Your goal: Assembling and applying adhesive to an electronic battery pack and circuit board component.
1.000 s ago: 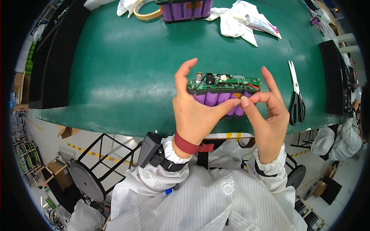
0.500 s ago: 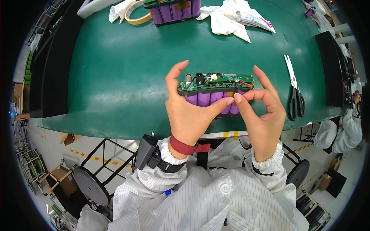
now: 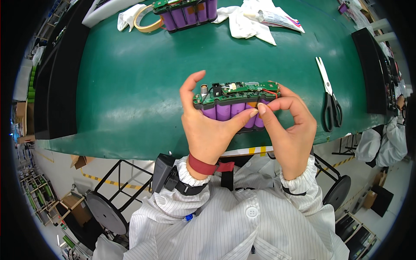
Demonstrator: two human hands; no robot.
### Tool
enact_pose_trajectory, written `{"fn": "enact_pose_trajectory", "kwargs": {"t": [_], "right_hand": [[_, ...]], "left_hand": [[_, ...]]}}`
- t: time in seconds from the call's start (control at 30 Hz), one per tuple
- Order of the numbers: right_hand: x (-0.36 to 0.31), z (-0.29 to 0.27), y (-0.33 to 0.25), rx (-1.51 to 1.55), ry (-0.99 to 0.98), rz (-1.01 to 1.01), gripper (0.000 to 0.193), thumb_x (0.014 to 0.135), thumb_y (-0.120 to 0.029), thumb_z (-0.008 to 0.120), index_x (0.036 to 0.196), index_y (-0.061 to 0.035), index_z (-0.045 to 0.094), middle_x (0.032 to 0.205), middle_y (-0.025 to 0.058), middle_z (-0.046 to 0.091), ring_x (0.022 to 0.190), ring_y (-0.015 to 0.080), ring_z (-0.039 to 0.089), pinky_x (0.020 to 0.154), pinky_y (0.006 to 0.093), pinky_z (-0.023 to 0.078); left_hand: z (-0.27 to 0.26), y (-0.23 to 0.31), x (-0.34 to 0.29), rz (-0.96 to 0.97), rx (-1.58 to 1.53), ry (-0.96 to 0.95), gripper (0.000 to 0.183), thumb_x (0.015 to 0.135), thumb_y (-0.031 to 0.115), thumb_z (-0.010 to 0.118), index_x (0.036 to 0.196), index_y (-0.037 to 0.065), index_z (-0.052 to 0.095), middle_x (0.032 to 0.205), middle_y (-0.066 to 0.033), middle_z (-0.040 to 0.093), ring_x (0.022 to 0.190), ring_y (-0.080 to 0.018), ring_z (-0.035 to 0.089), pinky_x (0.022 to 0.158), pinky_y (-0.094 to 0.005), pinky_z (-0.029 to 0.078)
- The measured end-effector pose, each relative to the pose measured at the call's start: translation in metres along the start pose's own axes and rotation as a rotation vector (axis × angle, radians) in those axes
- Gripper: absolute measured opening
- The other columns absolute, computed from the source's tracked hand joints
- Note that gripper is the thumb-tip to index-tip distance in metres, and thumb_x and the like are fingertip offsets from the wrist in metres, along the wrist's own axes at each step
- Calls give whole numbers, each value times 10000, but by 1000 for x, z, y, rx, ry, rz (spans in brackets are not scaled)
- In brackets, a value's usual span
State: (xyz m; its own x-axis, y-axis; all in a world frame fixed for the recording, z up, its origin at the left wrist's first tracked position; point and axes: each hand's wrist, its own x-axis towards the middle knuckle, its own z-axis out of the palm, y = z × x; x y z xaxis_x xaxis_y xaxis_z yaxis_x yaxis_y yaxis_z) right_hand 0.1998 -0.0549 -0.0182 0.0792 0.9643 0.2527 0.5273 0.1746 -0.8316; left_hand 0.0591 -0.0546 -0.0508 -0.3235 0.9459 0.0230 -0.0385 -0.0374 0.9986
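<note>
A battery pack of purple cylindrical cells is held over the near side of the table, tilted so its long side faces me. Along its top runs a green circuit board with a metal round connector, a black socket and a red wire at the right end. My left hand grips the pack's left part, thumb along the cell front, one finger raised. At the right end my right hand is closed, thumb and a bent finger pressed to the front by an orange patch. Anything small between those fingertips is hidden.
Scissors with black handles lie at the right. At the back are another purple battery pack, a tape roll, white cloth and a white tube. Black boxes line the left side.
Both hands and the pack have shifted slightly left in view. A raised finger of my right hand has come down to the pack's right end.
</note>
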Motion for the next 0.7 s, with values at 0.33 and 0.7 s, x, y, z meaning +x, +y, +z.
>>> {"fn": "enact_pose_trajectory", "kwargs": {"t": [0.33,0.7], "right_hand": [[1,0,1,39,-7,10,100,771,-32,744,812,-11,656,1075,244,673,1072,324,658,917,362,483],[1,1,3,38,-4,2,104,767,-29,746,809,-6,653,1068,247,676,1041,323,672,894,358,495]], "left_hand": [[-1,6,-1,-79,-32,-34,906,614,18,895,1338,46,350,1077,-104,592,933,-178,644,821,-297,547],[-1,8,-1,-78,10,-28,916,607,43,907,1336,41,352,1081,-100,584,939,-173,633,831,-298,538]]}}
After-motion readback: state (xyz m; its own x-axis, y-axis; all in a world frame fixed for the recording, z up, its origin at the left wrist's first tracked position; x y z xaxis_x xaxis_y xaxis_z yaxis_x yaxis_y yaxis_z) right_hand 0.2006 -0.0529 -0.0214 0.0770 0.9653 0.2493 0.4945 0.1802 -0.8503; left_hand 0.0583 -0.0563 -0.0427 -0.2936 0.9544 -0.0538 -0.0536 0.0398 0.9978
